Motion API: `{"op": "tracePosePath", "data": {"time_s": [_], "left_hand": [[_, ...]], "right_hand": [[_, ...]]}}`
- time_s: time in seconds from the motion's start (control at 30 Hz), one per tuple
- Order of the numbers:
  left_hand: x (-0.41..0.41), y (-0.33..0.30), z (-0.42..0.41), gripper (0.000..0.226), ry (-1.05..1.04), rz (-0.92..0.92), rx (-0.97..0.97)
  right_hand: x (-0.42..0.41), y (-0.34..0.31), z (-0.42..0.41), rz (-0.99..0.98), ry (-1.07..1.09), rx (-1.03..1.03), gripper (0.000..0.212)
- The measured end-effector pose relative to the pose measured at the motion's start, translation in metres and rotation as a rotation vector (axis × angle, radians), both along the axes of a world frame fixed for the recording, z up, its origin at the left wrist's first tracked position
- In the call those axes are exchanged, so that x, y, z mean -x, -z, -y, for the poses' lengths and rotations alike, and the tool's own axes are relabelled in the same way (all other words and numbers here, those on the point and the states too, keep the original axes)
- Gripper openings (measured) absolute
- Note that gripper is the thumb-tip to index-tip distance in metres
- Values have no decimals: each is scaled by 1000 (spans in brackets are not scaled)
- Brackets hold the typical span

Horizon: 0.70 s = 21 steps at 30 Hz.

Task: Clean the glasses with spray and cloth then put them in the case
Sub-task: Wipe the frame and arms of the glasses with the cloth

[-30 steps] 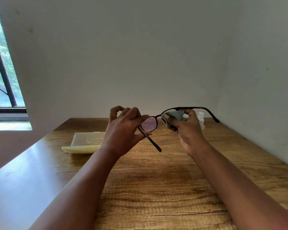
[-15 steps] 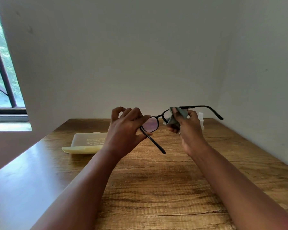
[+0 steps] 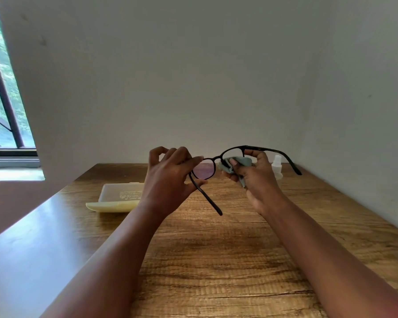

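Note:
Black-framed glasses point(image 3: 213, 167) are held up above the wooden table point(image 3: 216, 260) with both temples unfolded. My left hand point(image 3: 170, 177) pinches the frame at the left lens. My right hand point(image 3: 255, 177) grips a grey cloth point(image 3: 237, 164) folded over the right lens, thumb in front and fingers behind. A pale yellow glasses case point(image 3: 117, 198) lies open on the table behind my left hand. The small white spray bottle point(image 3: 277, 166) stands behind my right hand, partly hidden by it.
A white wall runs along the table's far edge and right side. A barred window point(image 3: 2, 99) with a sill is at the far left. The table's left edge slants toward me.
My right hand has shifted the cloth down across the right lens, so the upper rim now shows above it. The left hand keeps its pinch; the glasses barely moved.

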<state>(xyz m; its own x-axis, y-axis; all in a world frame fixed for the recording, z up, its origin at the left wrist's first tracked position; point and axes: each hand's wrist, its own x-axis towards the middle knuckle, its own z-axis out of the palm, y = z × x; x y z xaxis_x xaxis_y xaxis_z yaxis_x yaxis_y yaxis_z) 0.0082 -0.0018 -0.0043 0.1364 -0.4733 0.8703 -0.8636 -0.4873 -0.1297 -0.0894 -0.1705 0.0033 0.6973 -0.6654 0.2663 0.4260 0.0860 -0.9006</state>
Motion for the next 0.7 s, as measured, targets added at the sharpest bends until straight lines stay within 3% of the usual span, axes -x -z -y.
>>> {"op": "tracePosePath", "data": {"time_s": [0.17,0.53,0.7], "left_hand": [[2,-1,2,50,35,-5,17],[2,1,1,50,54,-9,32],[3,1,1,51,52,-32,61]], "right_hand": [[0,-2,2,76,-10,-52,25],[0,0,-3,42,-5,-3,67],[-1,2,-1,31,-22,-16,65]]}}
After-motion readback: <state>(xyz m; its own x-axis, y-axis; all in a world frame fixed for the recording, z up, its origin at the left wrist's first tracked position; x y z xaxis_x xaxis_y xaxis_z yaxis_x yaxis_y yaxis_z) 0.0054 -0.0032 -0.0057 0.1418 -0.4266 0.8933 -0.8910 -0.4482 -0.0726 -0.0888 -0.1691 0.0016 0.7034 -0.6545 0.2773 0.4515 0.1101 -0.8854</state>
